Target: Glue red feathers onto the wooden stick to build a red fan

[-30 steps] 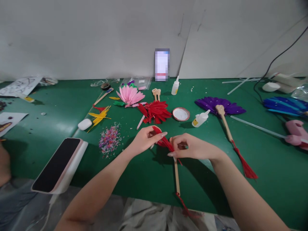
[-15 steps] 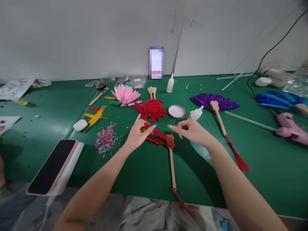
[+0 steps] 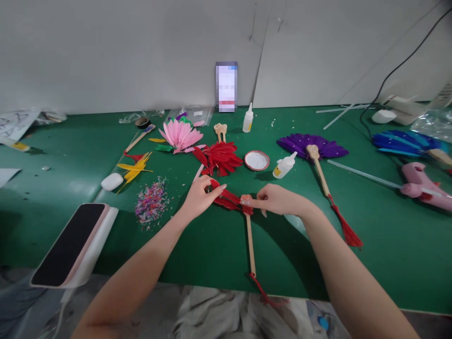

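A wooden handle with a red tassel lies near the table's front edge, red feathers fanning left from its top. My left hand pinches the tip of the upper red feather. With its index finger stretched onto the handle's top, where the feathers meet it, my right hand touches the feather bases; its other fingers are curled. Behind the hands lies a pile of red feathers, beside a round white lid with a red rim. A glue bottle leans right of the lid.
Pink feathers, yellow feathers and a heap of coloured flakes lie left. A phone rests at front left. Rightward are a purple feather fan, a blue one and a pink glue gun. Another phone stands against the wall.
My right hand has moved left and down, bringing its index finger onto the feather bases at the handle's top. My left hand keeps its pinch. The whole view has shifted slightly.
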